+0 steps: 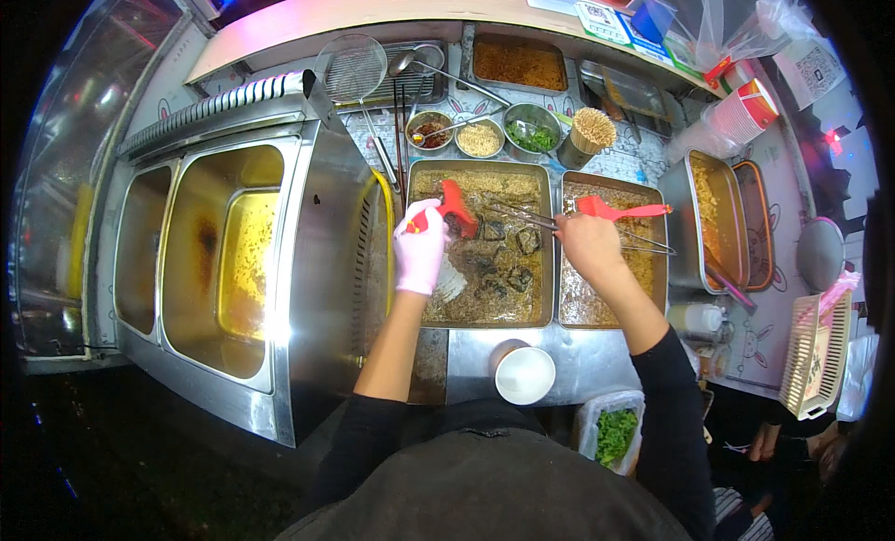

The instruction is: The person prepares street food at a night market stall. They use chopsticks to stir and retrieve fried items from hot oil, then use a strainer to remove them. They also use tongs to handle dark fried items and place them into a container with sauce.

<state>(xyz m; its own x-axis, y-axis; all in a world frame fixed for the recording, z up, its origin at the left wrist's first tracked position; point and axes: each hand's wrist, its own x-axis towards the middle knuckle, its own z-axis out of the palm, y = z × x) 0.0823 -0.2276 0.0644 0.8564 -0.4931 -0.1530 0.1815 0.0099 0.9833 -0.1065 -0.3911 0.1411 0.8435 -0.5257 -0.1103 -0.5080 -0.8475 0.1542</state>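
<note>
My left hand, in a pale pink glove, grips a red tool with a broad head, perhaps a scraper. It is over the left side of a metal tray of brown, oily sauce. Several dark, squarish pieces of food lie in that sauce. My bare right hand holds metal tongs, their tips reaching over the dark pieces. Just beyond my right knuckles is a red basting brush, above a second sauce tray; whether my fingers touch it is hidden.
On the left stands a steel fryer holding yellow oil. Behind the trays are bowls of chopped greens and minced garlic, and a cup of skewers. A white paper bowl sits in front. Another person's hand shows lower right.
</note>
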